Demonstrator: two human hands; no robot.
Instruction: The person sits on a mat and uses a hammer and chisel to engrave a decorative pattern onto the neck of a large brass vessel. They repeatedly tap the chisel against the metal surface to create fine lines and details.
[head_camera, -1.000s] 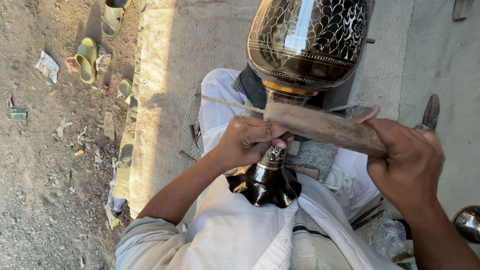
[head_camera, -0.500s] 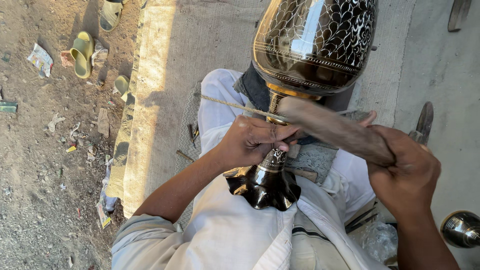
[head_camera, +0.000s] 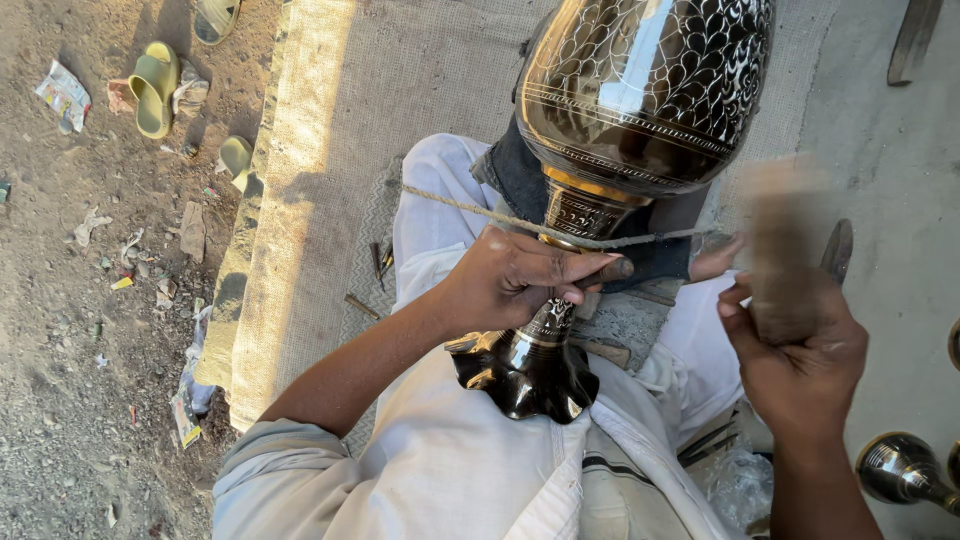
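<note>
A large dark engraved metal vase (head_camera: 640, 90) lies across my lap, its flared foot (head_camera: 525, 375) against my white clothing. My left hand (head_camera: 510, 280) grips a small chisel-like tool (head_camera: 610, 270) against the vase's narrow neck. My right hand (head_camera: 795, 355) is raised to the right, shut on a wooden mallet block (head_camera: 785, 240) that is blurred by motion. A thin rope (head_camera: 470, 208) runs across the neck over a dark cloth pad (head_camera: 510, 170).
A burlap mat (head_camera: 330, 130) covers the ground under me. Dirt with litter and green sandals (head_camera: 155, 90) lies to the left. Another shiny metal piece (head_camera: 900, 468) sits at the lower right, and a metal tool (head_camera: 838, 250) lies on the concrete.
The wooden block was resting over the tool at the vase neck; my right hand has swung it up and away to the right. The left hand stays on the neck.
</note>
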